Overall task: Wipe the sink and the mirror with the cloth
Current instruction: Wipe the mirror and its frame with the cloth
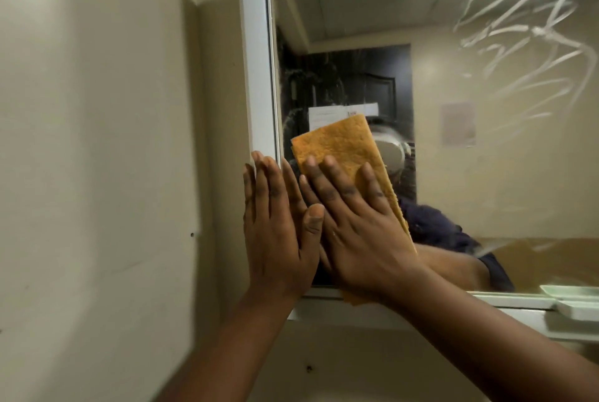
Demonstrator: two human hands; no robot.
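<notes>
An orange cloth [340, 145] lies flat against the lower left corner of the mirror [453, 174]. My right hand [353, 226] presses it to the glass with straight, spread fingers. My left hand [278, 226] rests flat beside it, fingers straight, touching the mirror's white frame [259, 61] and the glass edge. White smear streaks [531, 32] cover the mirror's upper right. The sink is out of view.
A beige wall [97, 142] fills the left side. A white ledge [505, 307] runs under the mirror, with a small white dish [577, 309] at its right end. The mirror reflects a dark door, a person and papers.
</notes>
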